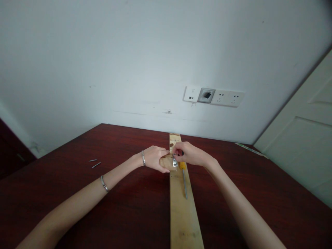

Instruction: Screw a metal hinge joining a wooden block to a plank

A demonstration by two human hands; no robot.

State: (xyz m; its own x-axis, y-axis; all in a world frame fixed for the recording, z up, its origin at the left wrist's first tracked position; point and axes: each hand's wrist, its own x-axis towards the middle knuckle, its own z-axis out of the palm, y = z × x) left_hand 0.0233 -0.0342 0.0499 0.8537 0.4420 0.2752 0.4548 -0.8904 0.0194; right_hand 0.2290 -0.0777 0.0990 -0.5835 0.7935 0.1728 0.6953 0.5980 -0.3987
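A long pale wooden plank (183, 214) runs away from me across the table. Against its left side, a shorter piece of wood (167, 162) is gripped by my left hand (155, 157), thumb and fingers around its edges. A small silver metal bracket (174, 162) with holes lies over the joint. My right hand (184, 152) is closed in a pinch at the bracket's far end; what its fingertips hold, if anything, is too small to make out. Beside that hand, a screwdriver (184, 181) with a yellow handle rests on the plank, tip toward me, handle partly covered.
Two screws or nails (95, 165) lie on the dark red table (124, 211) to the left. The white wall (135, 69) with sockets (214, 96) rises behind the table's far edge. A white panelled door (306, 145) stands at the right.
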